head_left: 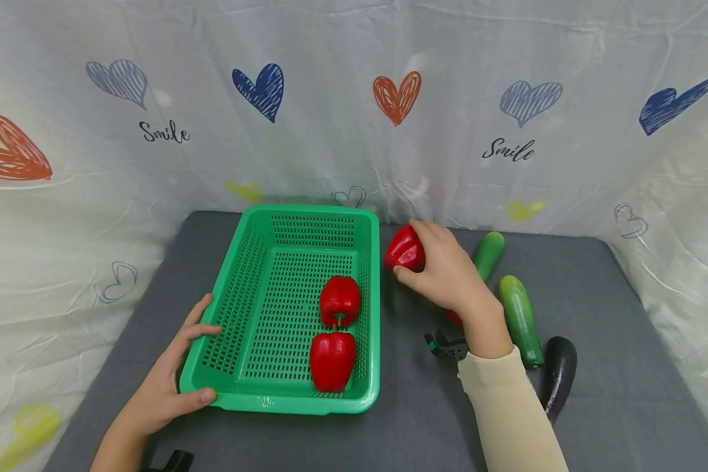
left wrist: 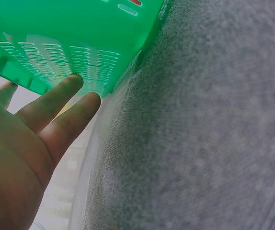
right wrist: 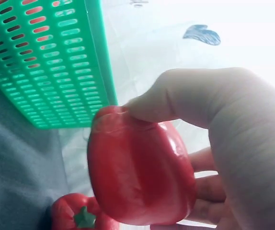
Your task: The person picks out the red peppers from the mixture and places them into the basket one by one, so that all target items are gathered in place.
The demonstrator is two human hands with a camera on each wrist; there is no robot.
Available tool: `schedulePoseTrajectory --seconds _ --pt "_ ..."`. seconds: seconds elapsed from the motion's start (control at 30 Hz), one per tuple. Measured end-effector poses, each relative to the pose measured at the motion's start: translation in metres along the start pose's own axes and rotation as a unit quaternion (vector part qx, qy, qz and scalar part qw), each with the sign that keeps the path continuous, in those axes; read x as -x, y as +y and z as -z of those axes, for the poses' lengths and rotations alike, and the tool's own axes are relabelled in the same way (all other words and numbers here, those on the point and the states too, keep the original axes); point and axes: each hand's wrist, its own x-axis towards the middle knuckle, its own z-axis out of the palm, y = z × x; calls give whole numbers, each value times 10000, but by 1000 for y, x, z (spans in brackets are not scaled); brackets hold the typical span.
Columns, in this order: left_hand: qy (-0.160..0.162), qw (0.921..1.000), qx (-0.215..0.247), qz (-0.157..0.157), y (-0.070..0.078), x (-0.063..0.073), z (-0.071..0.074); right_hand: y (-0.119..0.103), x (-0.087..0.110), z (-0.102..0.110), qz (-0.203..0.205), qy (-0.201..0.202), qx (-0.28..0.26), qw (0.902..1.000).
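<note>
My right hand (head_left: 445,272) grips a red bell pepper (head_left: 405,249) above the table, just right of the green basket (head_left: 379,314). In the right wrist view the thumb presses one end of that pepper (right wrist: 137,167), with fingers behind it. My left hand (head_left: 165,373) rests at the basket's near left corner, fingers fairly straight, thumb on the rim. Two of its fingers lie along the outer wall in the left wrist view. Two red bell peppers (head_left: 339,301) sit inside the basket along its right side. Another red bell pepper (right wrist: 85,213) lies on the table, mostly hidden under my right wrist in the head view.
Right of my right hand lie two green cucumber-like vegetables (head_left: 520,320) and a dark eggplant (head_left: 559,373). A black strap (head_left: 446,345) shows by the right wrist. A white curtain (head_left: 330,131) printed with hearts hangs behind the grey table (head_left: 613,341).
</note>
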Motion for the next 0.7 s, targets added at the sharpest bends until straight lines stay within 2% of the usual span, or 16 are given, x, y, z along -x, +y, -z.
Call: schedulePoseTrajectory --seconds 0.33,0.7 --pt "-27 9999 92 -55 0 1 0 -6 0 2 413 631 -222 9969" --pt "-5 9999 91 -63 0 1 -1 -14 -5 -8 1251 1048 -291 9862"
